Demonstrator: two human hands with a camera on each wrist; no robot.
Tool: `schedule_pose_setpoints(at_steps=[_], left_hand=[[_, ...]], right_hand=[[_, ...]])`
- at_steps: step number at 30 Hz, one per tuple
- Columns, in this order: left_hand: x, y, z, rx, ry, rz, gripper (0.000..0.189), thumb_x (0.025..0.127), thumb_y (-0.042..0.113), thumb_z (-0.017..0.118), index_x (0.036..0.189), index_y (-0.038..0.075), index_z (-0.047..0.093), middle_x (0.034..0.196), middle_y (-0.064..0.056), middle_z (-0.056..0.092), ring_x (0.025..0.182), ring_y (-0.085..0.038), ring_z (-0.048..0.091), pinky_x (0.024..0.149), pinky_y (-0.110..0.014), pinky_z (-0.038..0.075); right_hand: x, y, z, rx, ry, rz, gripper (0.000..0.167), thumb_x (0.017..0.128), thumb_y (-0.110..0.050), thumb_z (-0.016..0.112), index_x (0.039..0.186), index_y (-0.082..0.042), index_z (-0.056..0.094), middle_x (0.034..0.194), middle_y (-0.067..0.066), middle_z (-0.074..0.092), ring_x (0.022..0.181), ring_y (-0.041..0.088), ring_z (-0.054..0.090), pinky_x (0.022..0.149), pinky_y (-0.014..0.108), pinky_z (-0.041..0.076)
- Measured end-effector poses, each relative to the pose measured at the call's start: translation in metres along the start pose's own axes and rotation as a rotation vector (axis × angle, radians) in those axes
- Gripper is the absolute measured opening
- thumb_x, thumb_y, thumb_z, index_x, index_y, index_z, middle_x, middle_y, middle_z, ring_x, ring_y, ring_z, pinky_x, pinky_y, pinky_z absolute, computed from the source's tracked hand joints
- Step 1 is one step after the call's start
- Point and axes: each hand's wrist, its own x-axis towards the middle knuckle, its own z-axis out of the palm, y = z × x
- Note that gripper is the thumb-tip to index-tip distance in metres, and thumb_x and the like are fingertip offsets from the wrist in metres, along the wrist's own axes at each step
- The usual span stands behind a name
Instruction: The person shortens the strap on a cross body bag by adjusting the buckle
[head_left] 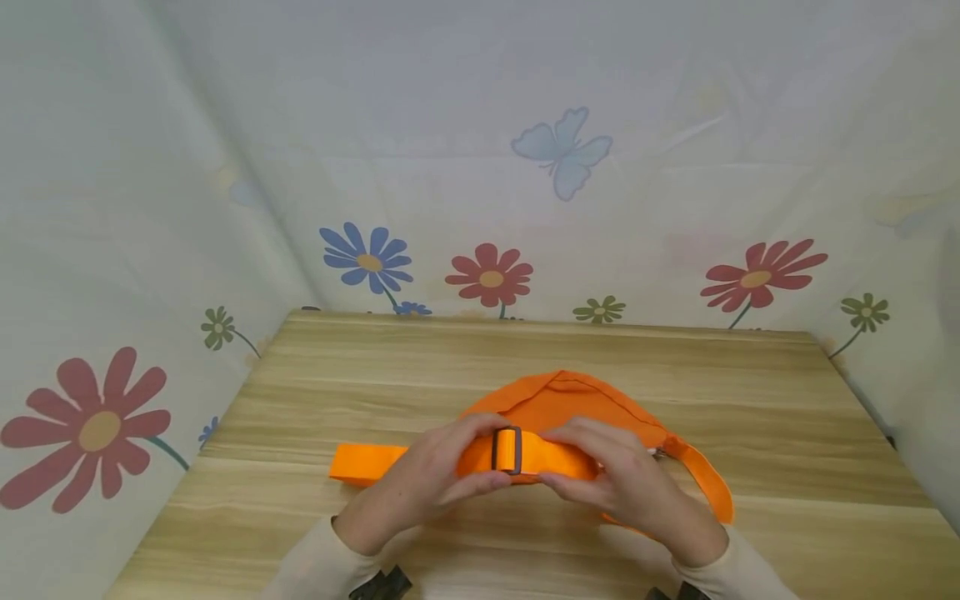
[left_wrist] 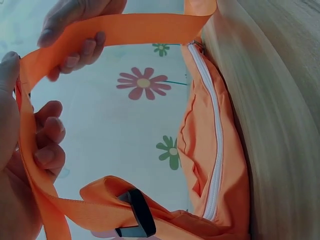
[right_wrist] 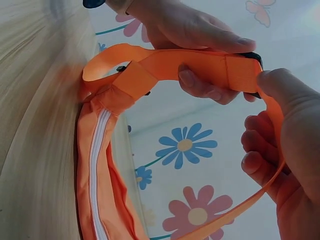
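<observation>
An orange waist bag (head_left: 573, 404) lies on the table behind both hands, its white zipper (left_wrist: 215, 120) showing in the wrist views. Its orange strap (head_left: 551, 457) arches up in front of it. My left hand (head_left: 438, 467) grips the strap beside a dark slider buckle (head_left: 507, 450), thumb and fingers on opposite edges. Just right of the slider, my right hand (head_left: 626, 471) pinches the same strap between thumb and curled fingers. In the left wrist view a black buckle (left_wrist: 137, 215) sits lower on the strap, near the bag's end.
A wood-grain table (head_left: 360, 375) lies under the bag. A pale curtain (head_left: 450, 183) printed with flowers and a butterfly hangs behind and beside it. One strap loop (head_left: 367, 458) sticks out left of the hands, and another strap length (head_left: 708, 479) curves to the right.
</observation>
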Motion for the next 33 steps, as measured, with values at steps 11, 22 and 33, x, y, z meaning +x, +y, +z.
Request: schedule_pose_setpoints(at_steps=[11,22,33], left_hand=[[0.001,0.0,0.002,-0.094,0.006,-0.045,0.053,0.101,0.033,0.079,0.144,0.013,0.055,0.13,-0.003,0.074,0.099,-0.011,0.069,0.093,-0.029,0.064],[0.006,-0.001,0.005,-0.128,0.038,0.049,0.044,0.102,0.036,0.076,0.136,0.015,0.058,0.12,0.001,0.073,0.092,-0.008,0.066,0.083,-0.021,0.06],[-0.001,-0.002,-0.001,-0.139,0.079,-0.02,0.041,0.097,0.024,0.078,0.133,0.012,0.064,0.119,-0.002,0.076,0.093,-0.009,0.069,0.083,-0.026,0.063]], right_hand=[[0.006,-0.001,0.0,-0.006,0.011,-0.04,0.029,0.102,-0.033,0.077,0.121,-0.012,0.074,0.102,-0.002,0.074,0.082,0.007,0.063,0.073,0.013,0.054],[0.013,-0.004,0.0,-0.049,-0.03,-0.06,0.034,0.098,-0.034,0.082,0.123,-0.013,0.075,0.105,-0.003,0.074,0.086,0.009,0.066,0.075,0.014,0.057],[-0.004,0.003,-0.013,-0.045,-0.072,0.104,0.044,0.088,-0.024,0.092,0.128,-0.019,0.074,0.116,-0.009,0.074,0.095,0.006,0.065,0.086,0.015,0.055]])
